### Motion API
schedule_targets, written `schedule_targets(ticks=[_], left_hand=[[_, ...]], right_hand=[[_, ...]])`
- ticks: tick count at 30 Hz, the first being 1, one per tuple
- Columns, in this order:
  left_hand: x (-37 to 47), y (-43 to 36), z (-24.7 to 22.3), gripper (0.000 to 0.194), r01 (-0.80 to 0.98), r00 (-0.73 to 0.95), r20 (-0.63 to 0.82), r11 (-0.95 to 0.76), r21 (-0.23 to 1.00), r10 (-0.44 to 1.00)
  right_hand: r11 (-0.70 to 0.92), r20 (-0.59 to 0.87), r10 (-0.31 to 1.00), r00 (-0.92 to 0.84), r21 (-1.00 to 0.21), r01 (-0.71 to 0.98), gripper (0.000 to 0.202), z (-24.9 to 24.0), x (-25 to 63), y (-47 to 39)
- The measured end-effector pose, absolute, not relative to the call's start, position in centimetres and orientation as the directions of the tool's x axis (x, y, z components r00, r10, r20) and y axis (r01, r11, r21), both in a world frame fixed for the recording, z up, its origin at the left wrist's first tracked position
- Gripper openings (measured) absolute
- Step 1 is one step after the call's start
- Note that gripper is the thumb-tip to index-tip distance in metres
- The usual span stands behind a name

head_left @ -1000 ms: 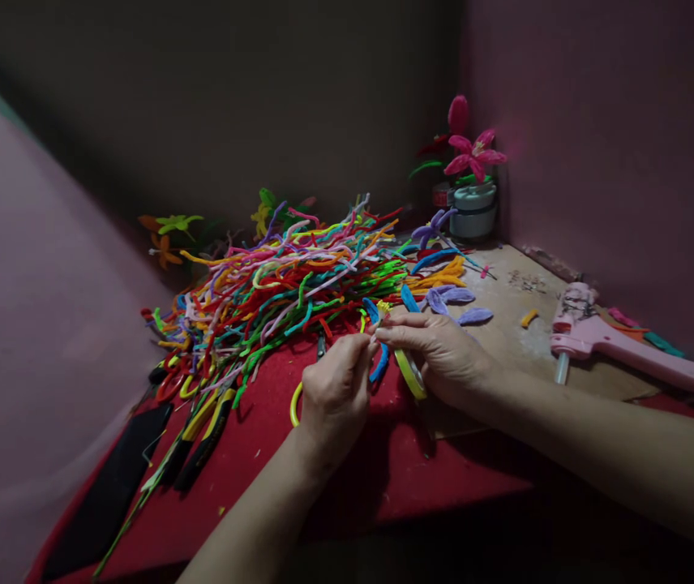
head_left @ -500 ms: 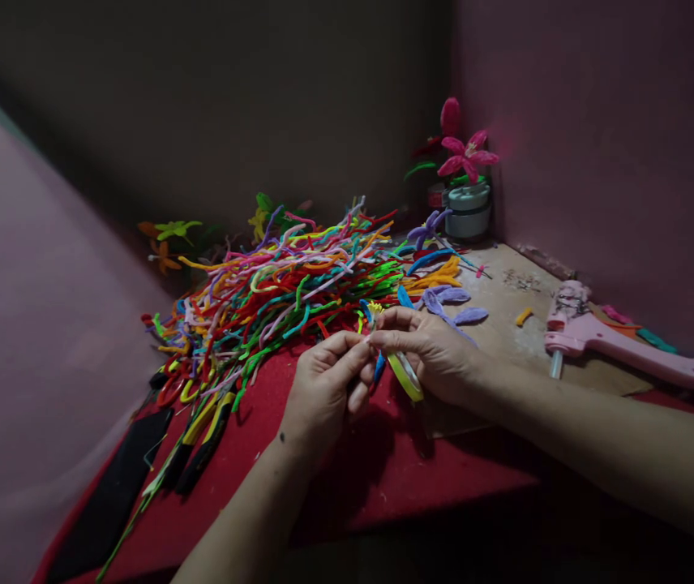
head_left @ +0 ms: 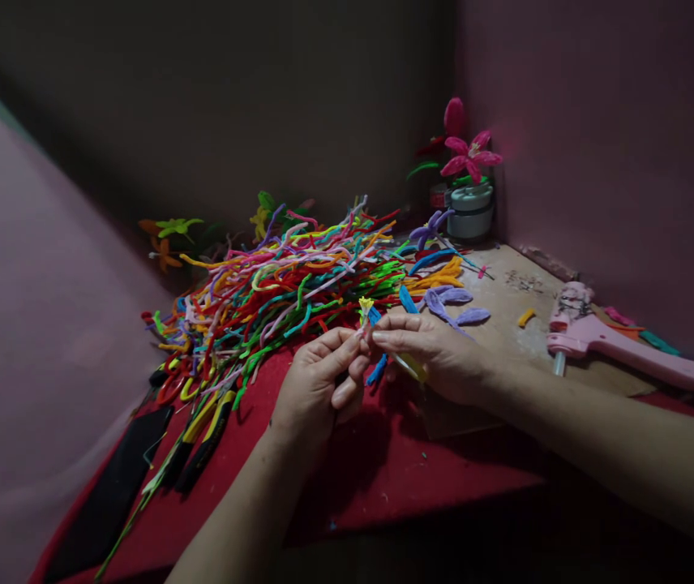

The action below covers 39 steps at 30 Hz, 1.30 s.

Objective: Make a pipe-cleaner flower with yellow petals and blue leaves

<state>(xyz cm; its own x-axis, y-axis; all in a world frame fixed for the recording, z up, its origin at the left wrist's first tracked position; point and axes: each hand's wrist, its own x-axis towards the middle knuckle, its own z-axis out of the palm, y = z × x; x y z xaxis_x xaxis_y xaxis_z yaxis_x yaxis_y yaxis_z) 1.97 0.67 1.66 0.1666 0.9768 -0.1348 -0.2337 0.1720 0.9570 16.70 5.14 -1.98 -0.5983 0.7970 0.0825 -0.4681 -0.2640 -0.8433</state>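
Between finger and thumb, my left hand (head_left: 324, 377) pinches a small yellow-tipped flower centre (head_left: 366, 307), which stands upright above the fingertips. My right hand (head_left: 429, 349) is closed beside it, its fingertips meeting the left ones, with a yellow ring-shaped roll (head_left: 411, 367) held in it, partly hidden by the fingers. A blue fuzzy piece (head_left: 377, 370) shows between and below the hands. Just behind them lies a big heap of coloured pipe cleaners (head_left: 298, 276). Purple petals (head_left: 450, 304) rest right of the heap.
A pink glue gun (head_left: 632, 345) lies on the board (head_left: 505, 324) at the right. Pliers (head_left: 204, 438) and a black flat object (head_left: 109, 495) are on the red cloth (head_left: 432, 487) at the left. A pink flower (head_left: 472, 154) stands by a grey-green container (head_left: 469, 212).
The yellow-tipped piece has shifted slightly left and up, now clear of my right fingers. My right hand has turned a little, hiding more of the yellow roll.
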Motion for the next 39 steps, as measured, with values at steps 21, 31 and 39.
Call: schedule_targets(ticks=[21, 31, 39], left_hand=[[1.7, 1.1, 1.1, 0.017, -0.232, 0.334, -0.199, 0.285, 0.93, 0.921], [3.3, 0.5, -0.1, 0.011, 0.417, -0.098, 0.309, -0.242, 0.876, 0.946], [3.0, 0.5, 0.2, 0.009, 0.364, -0.063, 0.221, -0.184, 0.913, 0.973]], right_hand=[[-0.162, 0.116, 0.862, -0.493, -0.859, -0.486, 0.01, -1.9, 16.4, 4.9], [-0.093, 0.098, 0.926, -0.366, -0.878, -0.47, 0.009, -1.9, 16.1, 4.9], [-0.017, 0.148, 0.908, -0.392, -0.922, -0.387, 0.013, -1.5, 16.4, 4.6]])
